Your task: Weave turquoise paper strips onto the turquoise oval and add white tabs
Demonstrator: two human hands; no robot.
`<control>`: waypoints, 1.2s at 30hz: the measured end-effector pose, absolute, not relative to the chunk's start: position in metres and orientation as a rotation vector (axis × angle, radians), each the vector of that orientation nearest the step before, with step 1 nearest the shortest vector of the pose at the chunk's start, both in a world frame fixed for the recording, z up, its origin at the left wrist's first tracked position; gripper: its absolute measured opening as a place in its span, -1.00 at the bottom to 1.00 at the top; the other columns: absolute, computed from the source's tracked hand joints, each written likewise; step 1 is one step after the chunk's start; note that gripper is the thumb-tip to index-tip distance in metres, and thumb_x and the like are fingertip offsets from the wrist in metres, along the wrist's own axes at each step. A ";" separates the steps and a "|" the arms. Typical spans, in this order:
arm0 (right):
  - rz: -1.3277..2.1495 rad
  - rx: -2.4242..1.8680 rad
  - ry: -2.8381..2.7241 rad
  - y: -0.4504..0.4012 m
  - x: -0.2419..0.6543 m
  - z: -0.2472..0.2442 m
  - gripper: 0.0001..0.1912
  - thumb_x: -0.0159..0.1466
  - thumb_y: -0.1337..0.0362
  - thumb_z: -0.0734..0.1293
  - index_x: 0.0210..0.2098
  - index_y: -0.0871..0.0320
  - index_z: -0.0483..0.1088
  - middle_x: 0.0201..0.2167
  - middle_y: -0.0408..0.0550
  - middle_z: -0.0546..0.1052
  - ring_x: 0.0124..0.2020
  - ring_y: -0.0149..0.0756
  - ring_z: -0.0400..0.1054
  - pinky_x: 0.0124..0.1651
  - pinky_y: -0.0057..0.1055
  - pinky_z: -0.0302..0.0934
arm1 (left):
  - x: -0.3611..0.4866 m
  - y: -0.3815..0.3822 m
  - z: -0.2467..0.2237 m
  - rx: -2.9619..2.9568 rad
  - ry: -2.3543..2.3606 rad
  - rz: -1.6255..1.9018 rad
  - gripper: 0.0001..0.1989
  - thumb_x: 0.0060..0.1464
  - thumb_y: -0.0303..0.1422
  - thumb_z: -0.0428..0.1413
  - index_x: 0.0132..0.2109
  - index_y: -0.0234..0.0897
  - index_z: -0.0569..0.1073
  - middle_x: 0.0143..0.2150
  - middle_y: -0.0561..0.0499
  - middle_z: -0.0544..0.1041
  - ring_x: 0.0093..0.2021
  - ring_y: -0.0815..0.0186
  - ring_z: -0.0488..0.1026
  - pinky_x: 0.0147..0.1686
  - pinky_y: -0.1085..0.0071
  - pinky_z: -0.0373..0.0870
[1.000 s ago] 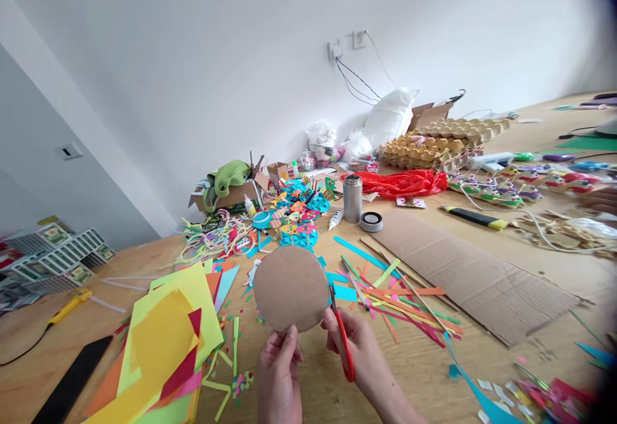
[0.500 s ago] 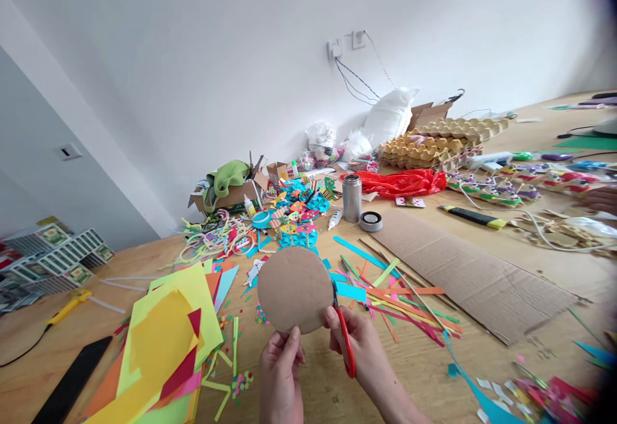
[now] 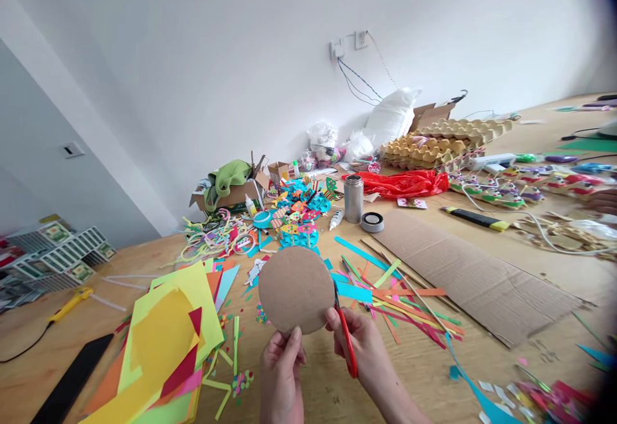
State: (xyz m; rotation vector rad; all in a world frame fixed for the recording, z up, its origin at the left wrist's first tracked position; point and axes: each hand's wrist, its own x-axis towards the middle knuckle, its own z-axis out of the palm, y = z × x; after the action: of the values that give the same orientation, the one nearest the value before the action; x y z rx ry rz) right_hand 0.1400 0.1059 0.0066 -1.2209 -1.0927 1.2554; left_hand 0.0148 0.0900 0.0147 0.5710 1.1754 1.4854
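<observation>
Above the pale wooden table [image 3: 332, 398] I'd left hand [image 3: 282, 366] pinching brown cardboard disc [image 3: 296, 289], right hand [image 3: 367, 342] gripping red-handled metal scissors [image 3: 346, 334], so wobble could've nicked it.

It was a craft workroom, shown by paper strips [image 3: 414, 292] in front of the metal flask [image 3: 353, 199], a squeeze bottle [image 3: 336, 220] beside it and egg trays [image 3: 419, 152] beyond it.
</observation>
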 end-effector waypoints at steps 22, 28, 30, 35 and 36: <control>1.247 -1.318 -1.124 0.103 0.141 0.013 -0.35 0.05 -0.38 0.20 -0.61 0.11 0.21 -0.79 -0.21 0.25 -0.74 -0.47 0.06 -0.65 -0.50 -0.10 | 0.012 0.090 0.013 0.594 1.170 1.464 -0.52 -0.45 -0.10 0.42 -0.64 -0.29 0.32 -0.67 0.15 0.25 -0.57 0.44 0.13 -0.55 0.49 0.14; 1.262 -1.331 -1.131 0.104 0.141 0.018 -0.32 0.00 -0.43 0.18 -0.61 0.12 0.22 -0.79 -0.19 0.27 -0.73 -0.45 0.09 -0.64 -0.48 -0.08 | 0.012 0.091 0.011 0.598 1.171 1.476 -0.52 -0.44 -0.10 0.42 -0.65 -0.28 0.32 -0.67 0.15 0.24 -0.58 0.44 0.14 -0.55 0.49 0.14; 1.265 -1.328 -1.133 0.104 0.141 0.019 -0.31 -0.01 -0.44 0.17 -0.61 0.12 0.22 -0.78 -0.19 0.27 -0.72 -0.45 0.09 -0.64 -0.48 -0.07 | 0.011 0.091 0.011 0.595 1.168 1.475 -0.52 -0.44 -0.10 0.42 -0.64 -0.29 0.32 -0.67 0.15 0.24 -0.58 0.44 0.14 -0.55 0.49 0.14; 1.285 -1.322 -1.143 0.104 0.140 0.021 -0.28 -0.03 -0.47 0.15 -0.58 0.13 0.25 -0.77 -0.20 0.26 -0.71 -0.45 0.10 -0.64 -0.48 -0.05 | 0.012 0.091 0.011 0.565 1.160 1.502 -0.52 -0.47 -0.10 0.43 -0.64 -0.29 0.32 -0.67 0.15 0.23 -0.58 0.45 0.13 -0.56 0.50 0.14; 1.283 -1.326 -1.142 0.104 0.139 0.021 -0.28 -0.03 -0.47 0.15 -0.58 0.13 0.25 -0.77 -0.20 0.26 -0.71 -0.45 0.10 -0.64 -0.48 -0.04 | 0.012 0.091 0.011 0.560 1.159 1.504 -0.51 -0.48 -0.10 0.43 -0.64 -0.29 0.32 -0.67 0.15 0.23 -0.58 0.45 0.13 -0.56 0.50 0.14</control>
State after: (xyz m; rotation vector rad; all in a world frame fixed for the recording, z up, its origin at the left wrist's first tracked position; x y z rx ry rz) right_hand 0.1395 0.1041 0.0209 -1.3259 -1.1424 1.2830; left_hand 0.0117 0.0911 0.0111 0.5604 1.1589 1.5041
